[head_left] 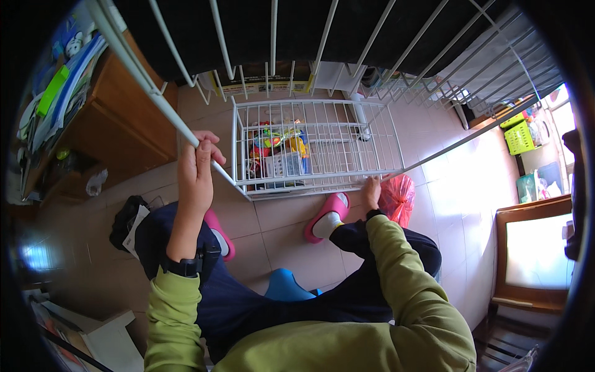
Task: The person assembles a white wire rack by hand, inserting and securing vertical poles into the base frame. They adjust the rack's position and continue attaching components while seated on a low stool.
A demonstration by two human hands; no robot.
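A white wire rack (319, 182) stands in front of me, with a low basket section near the floor. My left hand (199, 162) is wrapped round its left upright post (167, 115). Lower and to the right, my right hand (372, 193) has its fingers curled at the basket's near right corner; the fingertips are partly hidden. Just right of that hand is a tied red plastic bag (398, 199). Inside the basket's left half lie colourful toys (297, 146) and a pale patterned box (284, 166), seen through the wires.
Dark cloth (248, 37) covers the rack's upper shelf. A wooden cabinet (139, 118) with papers stands left. A black bag (127, 220) lies beside my left leg. At right are a wood-framed panel (536, 251) and a green basket (518, 137). Under me is a blue seat (286, 286).
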